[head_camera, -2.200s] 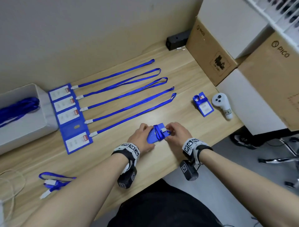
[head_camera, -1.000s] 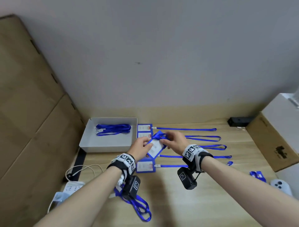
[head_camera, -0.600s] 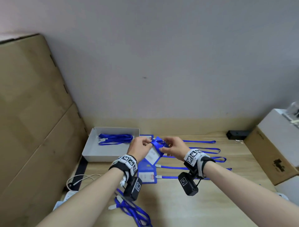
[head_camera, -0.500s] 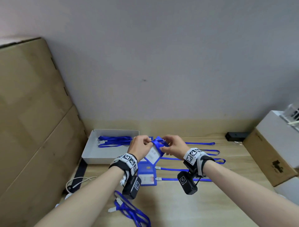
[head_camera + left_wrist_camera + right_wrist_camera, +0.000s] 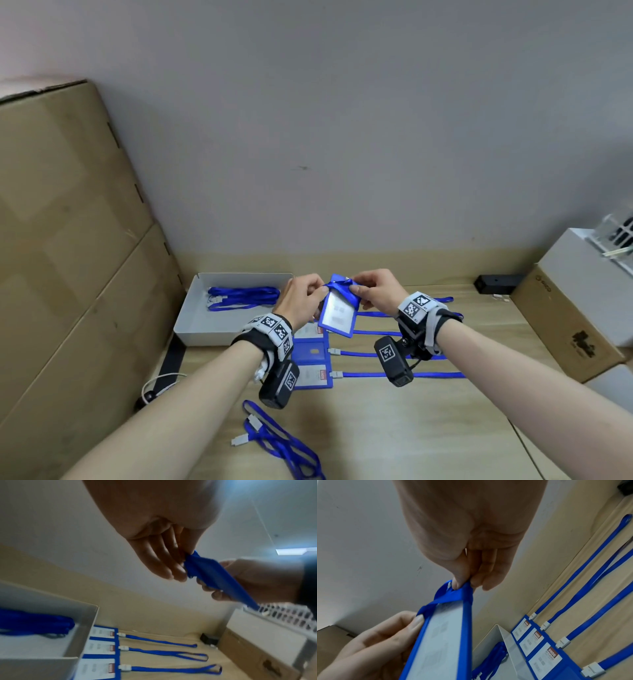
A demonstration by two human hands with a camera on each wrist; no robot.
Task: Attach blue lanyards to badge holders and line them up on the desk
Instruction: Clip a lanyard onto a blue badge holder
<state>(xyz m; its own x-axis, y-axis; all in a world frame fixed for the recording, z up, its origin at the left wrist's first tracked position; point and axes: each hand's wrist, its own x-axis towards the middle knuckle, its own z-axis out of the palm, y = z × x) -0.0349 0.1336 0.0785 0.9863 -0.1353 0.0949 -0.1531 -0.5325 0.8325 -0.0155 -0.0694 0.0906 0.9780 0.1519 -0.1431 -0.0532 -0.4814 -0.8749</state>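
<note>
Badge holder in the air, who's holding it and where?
Both hands: left hand and right hand pinch the lanyard-wrapped top end of the badge holder.

Soft, even light falls on my desk (image 5: 428, 428), faint shadows under my arms; a ceiling lamp (image 5: 295, 551) glares in the left wrist view, edges bow, and near things blur
</note>
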